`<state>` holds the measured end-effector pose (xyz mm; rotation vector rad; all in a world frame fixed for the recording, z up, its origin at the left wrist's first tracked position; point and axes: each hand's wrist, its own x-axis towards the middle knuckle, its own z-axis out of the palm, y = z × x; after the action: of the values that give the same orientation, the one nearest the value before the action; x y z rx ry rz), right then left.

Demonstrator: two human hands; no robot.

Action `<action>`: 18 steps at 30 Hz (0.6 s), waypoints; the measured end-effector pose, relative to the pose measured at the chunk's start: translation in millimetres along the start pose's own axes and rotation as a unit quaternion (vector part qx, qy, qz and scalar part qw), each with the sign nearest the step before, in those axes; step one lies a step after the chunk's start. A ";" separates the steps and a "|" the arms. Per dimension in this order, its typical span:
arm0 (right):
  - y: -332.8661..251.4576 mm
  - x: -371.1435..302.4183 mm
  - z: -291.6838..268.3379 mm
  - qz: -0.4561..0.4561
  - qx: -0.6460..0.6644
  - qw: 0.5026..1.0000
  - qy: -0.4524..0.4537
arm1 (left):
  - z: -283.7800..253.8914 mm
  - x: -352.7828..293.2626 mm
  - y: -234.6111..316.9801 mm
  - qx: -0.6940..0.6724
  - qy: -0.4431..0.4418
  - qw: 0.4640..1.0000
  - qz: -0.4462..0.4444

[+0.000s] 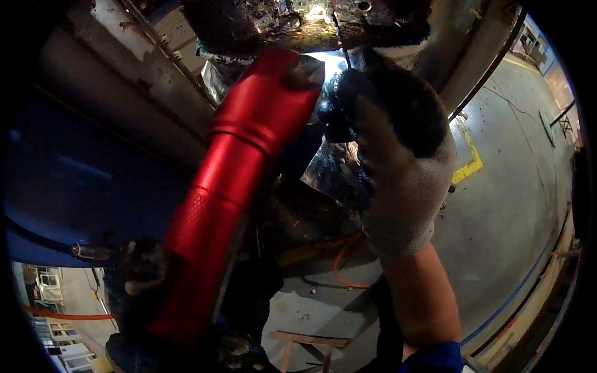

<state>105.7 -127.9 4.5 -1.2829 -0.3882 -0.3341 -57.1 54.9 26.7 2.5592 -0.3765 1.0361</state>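
A red metal flashlight (233, 161) slants up from the lower left, its lit head near the middle top. My left hand (140, 273), in a dark soiled glove, is wrapped round its lower end; much of that hand is in shadow. On the right, my right hand (404, 143) wears a pale knit glove with blackened fingers and palm. Its fingers pinch a thin dark rod (339, 37) that points up at a grimy machine part (280, 28). Whether the rod's tip touches that part, I cannot tell. Light falls on the part and on the fingertips.
Worn metal uprights flank the part, the right one (491, 43) beside my right hand. A dark blue panel (87, 180) stands at left, with a hose fitting (90, 251) near my left hand. Below are an orange hose (339, 267) and a wooden stand (311, 339). Grey floor (497, 230) lies to the right.
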 end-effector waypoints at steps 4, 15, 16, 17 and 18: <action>9.3 -5.9 2.1 -0.003 0.029 1.000 0.009 | -4.0 -1.1 1.0 0.002 0.000 1.000 0.002; 10.1 -5.4 7.7 0.007 0.008 0.999 0.051 | -7.7 -3.5 2.8 0.030 -0.013 0.999 0.006; 8.3 -5.6 9.7 0.011 0.017 0.998 0.052 | -12.9 -2.6 3.7 0.040 -0.015 0.999 0.006; 7.6 -6.6 11.0 0.013 0.019 0.998 0.051 | -12.9 -2.2 2.9 0.041 -0.013 0.999 0.008; 6.5 -7.9 13.1 0.014 0.024 0.998 0.049 | -15.3 -2.6 3.8 0.044 -0.014 0.999 0.008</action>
<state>100.3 -113.4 -1.6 -1.2187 -0.2942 -0.3601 -69.7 58.1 36.0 2.6556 -0.3658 1.0448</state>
